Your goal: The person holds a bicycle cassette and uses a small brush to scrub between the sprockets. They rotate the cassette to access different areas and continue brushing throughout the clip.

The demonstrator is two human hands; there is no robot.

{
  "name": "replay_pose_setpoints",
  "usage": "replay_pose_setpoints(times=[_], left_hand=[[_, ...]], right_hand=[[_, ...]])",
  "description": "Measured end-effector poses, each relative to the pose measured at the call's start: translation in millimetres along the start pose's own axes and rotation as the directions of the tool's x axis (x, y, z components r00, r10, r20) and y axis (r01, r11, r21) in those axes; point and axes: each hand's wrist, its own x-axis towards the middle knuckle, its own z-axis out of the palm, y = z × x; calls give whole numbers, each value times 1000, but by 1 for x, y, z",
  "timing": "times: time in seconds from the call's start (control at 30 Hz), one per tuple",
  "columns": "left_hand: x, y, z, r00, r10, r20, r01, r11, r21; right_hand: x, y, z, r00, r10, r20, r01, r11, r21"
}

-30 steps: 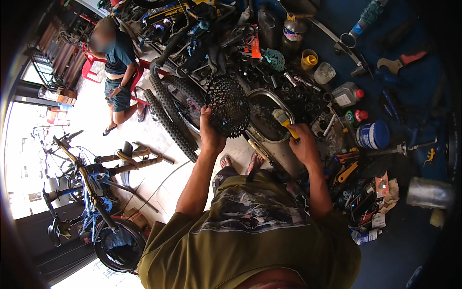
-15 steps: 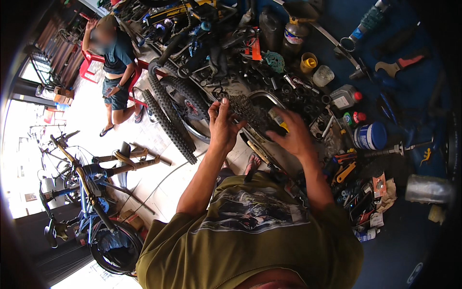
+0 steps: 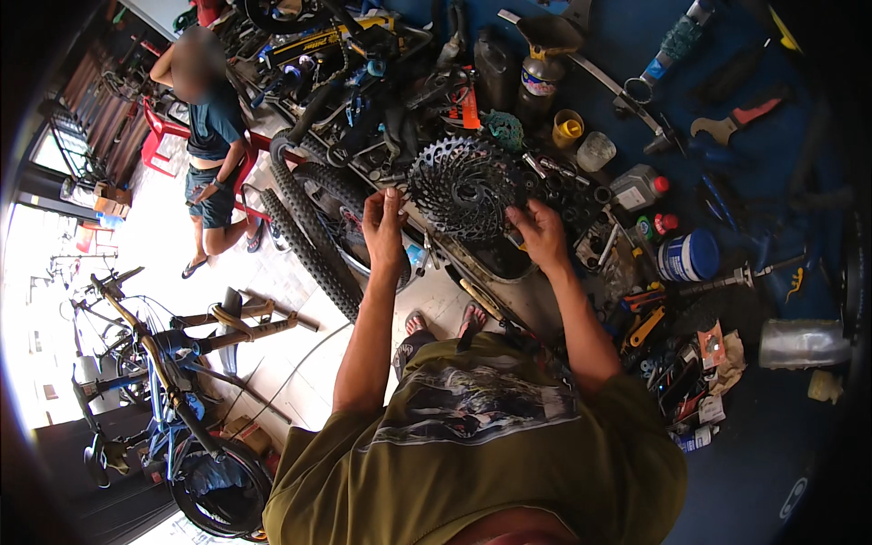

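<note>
A large dark bicycle cassette (image 3: 465,189) faces up in front of me, its toothed rings and centre hole showing. My left hand (image 3: 385,232) is closed at its left edge, fingertips pressed together. The exact contact there is hard to make out. On the opposite side, my right hand (image 3: 542,238) grips the lower right rim between thumb and fingers. Beneath the cassette, a wheel rim (image 3: 509,277) curves past. Knobbly black tyres (image 3: 304,259) stand to the left of my left hand.
Bicycle parts and tools crowd the bench beyond. Right of my hands are a yellow cup (image 3: 568,129), a grey bottle (image 3: 636,188) and a blue-lidded tub (image 3: 688,256). A person (image 3: 213,145) is by red chairs at far left; a bicycle frame (image 3: 173,341) stands nearer.
The cassette has turned from a tilted, nearly edge-on view to face up. My right hand, open and apart before, has closed on its rim. My left hand has shifted slightly left.
</note>
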Motion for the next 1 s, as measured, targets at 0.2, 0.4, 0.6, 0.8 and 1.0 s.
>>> replay_pose_setpoints(times=[0.2,0.4,0.6,0.8,1.0], left_hand=[[18,-30,-10,868,-59,493,259,901,-348],[9,-18,22,781,-68,621,436,770,-465],[1,-17,26,872,-170,458,398,791,-465],[-7,-38,7,963,-100,251,170,946,-277],[-29,-10,30,990,-66,124,80,990,-112]], right_hand=[[21,-3,-10,958,174,228,-246,908,338],[52,7,-28,933,168,320,-236,954,186],[41,16,-25,974,193,116,-159,954,-255],[-46,-18,-15,979,-130,159,205,627,-752],[-83,9,-31,989,-119,90,132,418,-899]])
